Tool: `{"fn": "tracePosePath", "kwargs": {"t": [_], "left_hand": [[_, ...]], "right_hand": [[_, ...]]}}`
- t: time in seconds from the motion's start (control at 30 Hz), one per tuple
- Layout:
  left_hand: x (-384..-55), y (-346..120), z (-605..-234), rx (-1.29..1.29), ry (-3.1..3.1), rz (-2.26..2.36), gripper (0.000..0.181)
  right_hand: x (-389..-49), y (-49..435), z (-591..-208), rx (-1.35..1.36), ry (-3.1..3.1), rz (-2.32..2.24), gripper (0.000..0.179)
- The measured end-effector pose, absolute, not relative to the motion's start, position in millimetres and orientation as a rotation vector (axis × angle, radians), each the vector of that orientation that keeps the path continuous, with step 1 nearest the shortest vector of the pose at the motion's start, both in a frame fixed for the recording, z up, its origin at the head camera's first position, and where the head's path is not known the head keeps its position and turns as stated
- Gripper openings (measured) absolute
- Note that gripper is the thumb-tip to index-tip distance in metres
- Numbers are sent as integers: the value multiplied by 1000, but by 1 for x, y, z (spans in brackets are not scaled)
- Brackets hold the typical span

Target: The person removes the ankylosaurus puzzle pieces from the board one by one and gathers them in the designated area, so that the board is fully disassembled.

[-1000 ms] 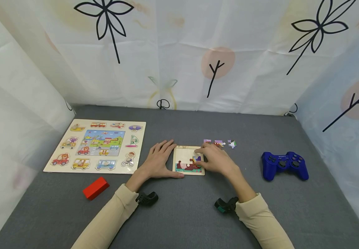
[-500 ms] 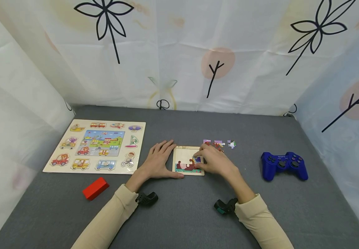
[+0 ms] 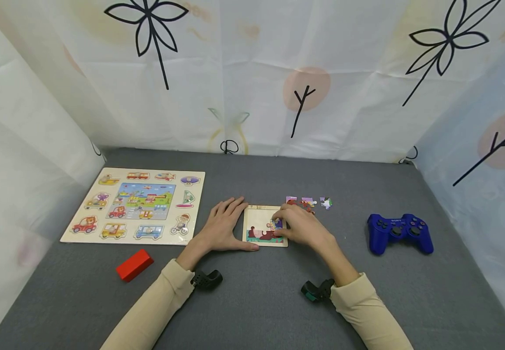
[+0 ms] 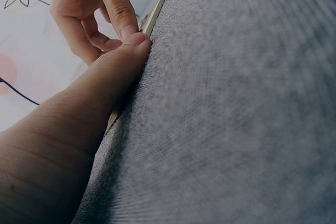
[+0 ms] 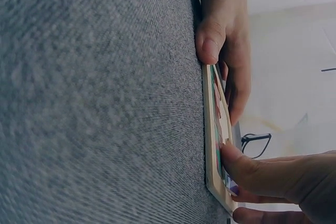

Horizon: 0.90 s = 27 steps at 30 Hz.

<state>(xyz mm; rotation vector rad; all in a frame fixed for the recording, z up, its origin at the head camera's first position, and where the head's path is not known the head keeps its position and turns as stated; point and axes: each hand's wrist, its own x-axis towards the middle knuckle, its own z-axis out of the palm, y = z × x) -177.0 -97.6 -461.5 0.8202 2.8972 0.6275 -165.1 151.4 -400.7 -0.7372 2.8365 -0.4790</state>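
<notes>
A small square wooden jigsaw puzzle tray point(image 3: 259, 215) lies in front of me, with joined pieces showing a brown and green picture along its near side. My left hand point(image 3: 223, 227) rests along the tray's left side, fingers stretched out and thumb at the near left corner. Over the tray's right side, my right hand point(image 3: 303, 225) pinches a colourful puzzle piece point(image 3: 274, 225) between thumb and fingers, low against the tray. Those fingers partly hide the piece. In the right wrist view, the right thumb point(image 5: 242, 167) is bent down to the tray.
Several loose puzzle pieces point(image 3: 326, 202) lie behind the right hand. A large vehicle puzzle board point(image 3: 182, 194) is at the left, with a red block point(image 3: 135, 265) in front of it. A blue game controller point(image 3: 400, 234) lies at the right. Patterned cloth point(image 3: 252, 97) stands behind the grey table.
The right fingers and the puzzle piece have shifted slightly within the tray's right side. The left hand and the tray have stayed in place.
</notes>
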Motion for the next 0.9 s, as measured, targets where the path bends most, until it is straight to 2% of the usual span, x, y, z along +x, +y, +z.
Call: {"fn": "tracePosePath", "kwargs": {"t": [0.9], "left_hand": [[-176,-98,-461,820,2890,644,117]], "right_hand": [[-166,154,-402,-799,2819,-523,31]]}}
